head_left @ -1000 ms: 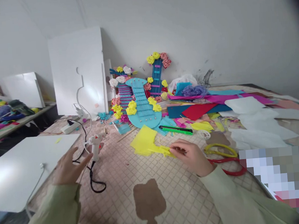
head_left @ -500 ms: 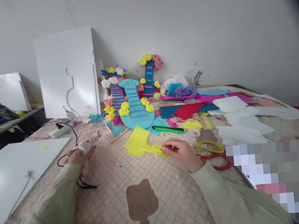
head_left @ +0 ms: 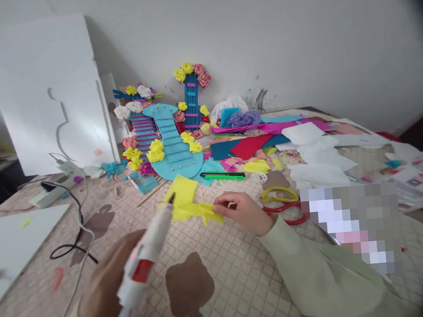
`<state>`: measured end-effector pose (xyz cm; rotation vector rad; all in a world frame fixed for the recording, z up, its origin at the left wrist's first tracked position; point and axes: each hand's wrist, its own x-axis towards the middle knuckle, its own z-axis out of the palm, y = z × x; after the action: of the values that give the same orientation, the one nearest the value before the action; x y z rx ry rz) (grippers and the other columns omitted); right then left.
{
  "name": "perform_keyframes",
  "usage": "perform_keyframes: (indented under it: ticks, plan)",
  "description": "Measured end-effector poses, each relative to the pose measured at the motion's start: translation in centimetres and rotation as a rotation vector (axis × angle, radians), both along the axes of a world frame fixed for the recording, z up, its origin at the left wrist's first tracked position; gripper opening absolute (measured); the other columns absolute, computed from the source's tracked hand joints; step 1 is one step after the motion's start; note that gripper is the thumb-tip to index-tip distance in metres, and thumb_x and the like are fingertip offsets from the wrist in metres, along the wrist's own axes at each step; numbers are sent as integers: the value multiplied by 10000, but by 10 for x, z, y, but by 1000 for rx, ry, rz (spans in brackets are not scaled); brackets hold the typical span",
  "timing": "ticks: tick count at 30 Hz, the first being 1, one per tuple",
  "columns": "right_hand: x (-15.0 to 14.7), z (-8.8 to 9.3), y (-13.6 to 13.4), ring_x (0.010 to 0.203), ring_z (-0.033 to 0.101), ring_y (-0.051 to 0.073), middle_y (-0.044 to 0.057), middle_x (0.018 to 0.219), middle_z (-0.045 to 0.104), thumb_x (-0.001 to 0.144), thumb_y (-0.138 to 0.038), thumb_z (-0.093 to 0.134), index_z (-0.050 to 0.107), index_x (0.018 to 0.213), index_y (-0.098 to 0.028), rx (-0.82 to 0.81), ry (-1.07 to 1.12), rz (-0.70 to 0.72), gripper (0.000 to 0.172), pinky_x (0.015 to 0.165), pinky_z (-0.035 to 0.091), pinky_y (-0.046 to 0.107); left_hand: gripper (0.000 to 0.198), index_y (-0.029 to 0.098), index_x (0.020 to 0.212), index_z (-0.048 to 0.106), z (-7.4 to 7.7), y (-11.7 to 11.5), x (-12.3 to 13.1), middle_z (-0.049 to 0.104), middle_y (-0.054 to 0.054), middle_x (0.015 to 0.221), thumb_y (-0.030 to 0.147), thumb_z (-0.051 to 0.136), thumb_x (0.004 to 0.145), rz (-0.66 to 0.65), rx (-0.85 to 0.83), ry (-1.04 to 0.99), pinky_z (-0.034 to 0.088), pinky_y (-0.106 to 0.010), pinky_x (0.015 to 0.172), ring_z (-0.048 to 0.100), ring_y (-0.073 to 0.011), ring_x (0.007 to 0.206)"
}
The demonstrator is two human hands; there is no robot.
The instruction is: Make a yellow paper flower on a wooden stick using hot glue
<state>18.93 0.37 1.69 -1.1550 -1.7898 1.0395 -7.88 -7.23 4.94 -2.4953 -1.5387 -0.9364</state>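
Note:
My left hand is wrapped round a white hot glue gun, raised close to the camera, its dark nozzle pointing up and away. A glue stick trails from its rear end. With its fingertips my right hand pinches the end of a twisted strip of yellow crepe paper. Flat on the table behind the strip lies a yellow crepe paper sheet, partly covered from view by the nozzle. Whether the nozzle touches the paper I cannot tell.
A green utility knife lies behind my right hand, scissors with yellow and red handles beside it. Blue guitar-shaped crafts with paper flowers stand at the wall. A power strip and cables lie left; coloured paper covers the back right.
My left hand has lifted the glue gun towards the camera and rightwards, nearer the yellow paper. My right hand keeps its pinch on the strip. The view has turned right.

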Motion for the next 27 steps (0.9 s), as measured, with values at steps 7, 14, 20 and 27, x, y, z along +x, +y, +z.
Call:
perform_keyframes:
  ticks: [7,14,20,27]
  plan:
    - [2,7,-1,673,535,121,40,789,622,738,-319,515,619,782,-143,-30,41,38,209,575,418,216,272,147,1013,438,-16,-4,37,515,-102,992,133,338,761,-204,-64,100,377,-322,781,462,-205,922]
    - [2,8,-2,651,525,112,36,774,621,740,-276,506,619,772,-139,-50,46,47,180,564,412,211,282,137,950,453,-25,-3,39,500,-98,949,67,315,714,-200,-94,117,371,-337,752,442,-208,870]
    - [1,8,-2,638,524,109,29,761,622,737,-255,501,621,764,-143,-48,31,42,167,559,411,210,287,142,905,459,-26,-1,42,507,-84,906,29,315,684,-176,-117,92,379,-321,735,445,-196,846]
    - [1,8,-2,661,537,115,32,785,628,737,-255,498,624,767,-147,-36,31,32,169,571,419,212,289,148,878,472,-27,0,43,510,-80,892,30,323,661,-154,-128,105,393,-314,726,451,-193,834]
